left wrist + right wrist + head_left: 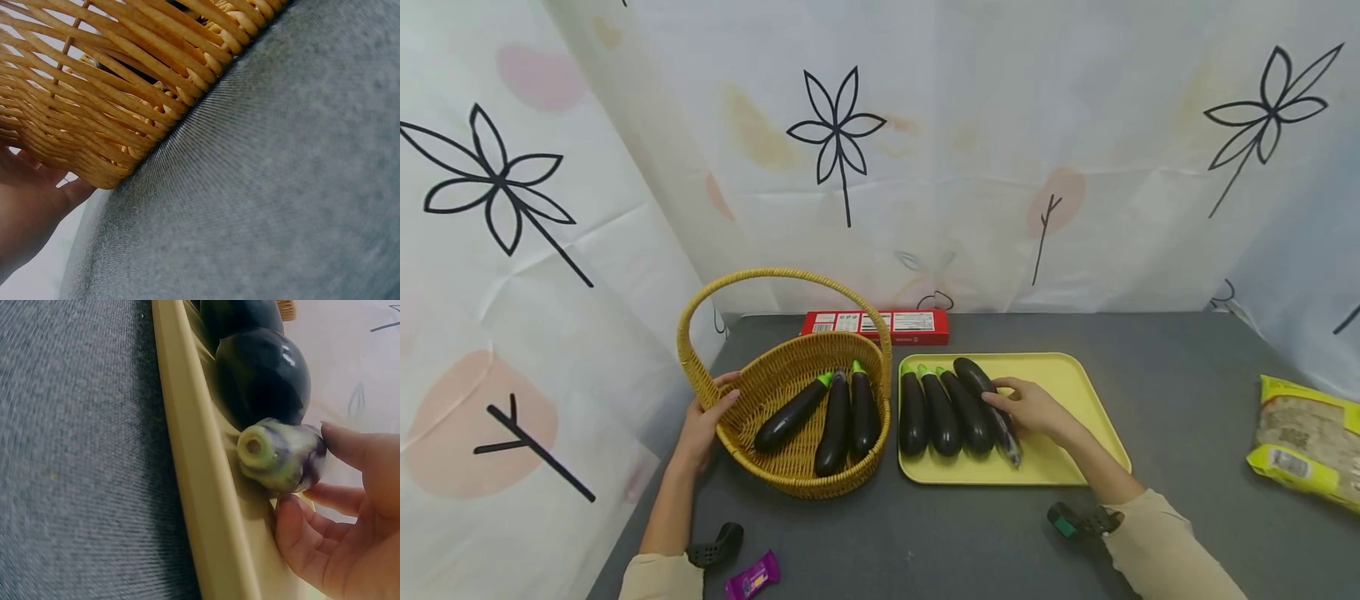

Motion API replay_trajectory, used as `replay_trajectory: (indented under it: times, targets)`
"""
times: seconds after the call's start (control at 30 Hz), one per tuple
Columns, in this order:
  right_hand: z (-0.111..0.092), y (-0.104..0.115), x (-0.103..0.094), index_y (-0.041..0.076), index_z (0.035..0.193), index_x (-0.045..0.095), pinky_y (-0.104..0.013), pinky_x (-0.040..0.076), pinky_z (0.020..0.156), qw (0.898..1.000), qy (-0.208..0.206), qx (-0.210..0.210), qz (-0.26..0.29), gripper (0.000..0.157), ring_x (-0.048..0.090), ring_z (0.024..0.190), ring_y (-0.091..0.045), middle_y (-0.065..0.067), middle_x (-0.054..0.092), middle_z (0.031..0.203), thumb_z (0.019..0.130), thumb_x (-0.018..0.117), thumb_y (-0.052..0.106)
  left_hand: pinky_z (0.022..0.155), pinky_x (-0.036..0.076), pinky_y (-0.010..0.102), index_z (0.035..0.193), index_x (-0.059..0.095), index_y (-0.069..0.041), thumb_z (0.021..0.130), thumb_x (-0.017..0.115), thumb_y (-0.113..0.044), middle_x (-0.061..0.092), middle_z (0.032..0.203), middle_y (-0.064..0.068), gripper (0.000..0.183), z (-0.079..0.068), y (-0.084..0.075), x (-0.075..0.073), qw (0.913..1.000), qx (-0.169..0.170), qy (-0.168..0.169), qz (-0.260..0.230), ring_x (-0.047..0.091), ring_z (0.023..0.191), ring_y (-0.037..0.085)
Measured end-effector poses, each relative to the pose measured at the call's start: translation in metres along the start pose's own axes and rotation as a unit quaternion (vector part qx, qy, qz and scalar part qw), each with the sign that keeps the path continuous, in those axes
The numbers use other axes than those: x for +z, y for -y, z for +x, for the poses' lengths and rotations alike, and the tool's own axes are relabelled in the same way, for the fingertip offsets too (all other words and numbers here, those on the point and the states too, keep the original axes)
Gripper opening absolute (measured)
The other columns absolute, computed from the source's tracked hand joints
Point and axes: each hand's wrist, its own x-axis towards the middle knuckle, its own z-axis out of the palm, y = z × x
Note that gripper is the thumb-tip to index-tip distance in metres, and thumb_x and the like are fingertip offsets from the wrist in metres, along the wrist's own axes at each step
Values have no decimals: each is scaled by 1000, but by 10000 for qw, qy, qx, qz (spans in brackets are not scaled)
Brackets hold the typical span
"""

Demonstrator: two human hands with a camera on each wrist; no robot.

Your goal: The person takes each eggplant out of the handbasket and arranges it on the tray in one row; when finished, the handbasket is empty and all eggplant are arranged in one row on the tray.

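My left hand (702,425) holds the left side of a wicker basket (805,487), its thumb over the rim. Three eggplants (833,437) lie inside the basket. On a yellow tray (1063,375), several eggplants lie side by side. My right hand (1032,408) holds the rightmost eggplant (973,377), thumb on one side and fingers on the other. In the right wrist view that eggplant's pale, mottled stem end (275,453) points towards the camera, beside a dark, glossy eggplant (265,375). The left wrist view shows the basket's woven wall (112,94) close up, with part of the left hand (31,206).
Behind the basket lies a red box (925,333) with white labels. A purple wrapped snack (752,577) is near the front edge, beside my left forearm. At far right lies a yellow-and-clear bag (1303,437). Printed cloth (925,167) hangs around the grey table (955,542).
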Motion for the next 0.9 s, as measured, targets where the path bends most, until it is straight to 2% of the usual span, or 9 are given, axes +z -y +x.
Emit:
replay_trajectory:
  times: [0.1, 0.27, 0.33, 0.53, 0.67, 0.9]
  targets:
    - [-1, 0, 0, -6, 139, 40, -34, 46, 57, 9999, -4, 51, 124, 63, 50, 57, -15, -12, 60, 90, 98, 54, 38, 79, 45, 23, 136, 45, 3, 99, 54, -23, 51, 121, -12, 47, 0, 0, 0, 10000, -4, -5, -34, 53, 103, 6]
    - [-2, -1, -3, -6, 139, 40, -32, 45, 56, 9995, 2, 110, 283, 60, 45, 56, -14, -6, 46, 70, 100, 50, 39, 79, 46, 23, 136, 46, 0, 99, 54, -24, 52, 120, -14, 45, 1, 2, 0, 10000, 10, 11, -6, 53, 104, 8]
    - [-2, -2, -4, -6, 138, 41, -33, 47, 57, 9993, -15, 121, 351, 59, 49, 59, -15, -6, 50, 71, 100, 49, 38, 78, 46, 23, 136, 46, 1, 99, 54, -24, 51, 121, -13, 45, 1, 3, -1, 10000, 31, 17, 9, 53, 104, 9]
    - [-2, -4, -7, -7, 137, 42, -36, 53, 64, 9969, 20, 235, 755, 57, 63, 77, -21, -14, 63, 90, 101, 48, 36, 79, 46, 22, 137, 45, 1, 99, 54, -23, 51, 121, -12, 46, 1, 3, -1, 10000, 51, 25, -14, 53, 104, 8]
    - [-2, -3, -9, -8, 138, 41, -36, 54, 64, 9950, 76, 237, 965, 56, 64, 78, -22, -14, 64, 90, 101, 49, 34, 79, 46, 21, 137, 44, 4, 99, 55, -23, 52, 121, -12, 47, 2, 2, 0, 10000, 26, -26, -76, 53, 104, 7]
    - [-2, -2, -8, -9, 137, 40, -37, 53, 64, 9948, 149, 125, 996, 57, 63, 75, -20, -12, 63, 85, 101, 49, 33, 81, 44, 21, 137, 41, 7, 100, 53, -22, 51, 121, -12, 49, 0, 2, 0, 10000, 24, -42, 3, 51, 104, 4]
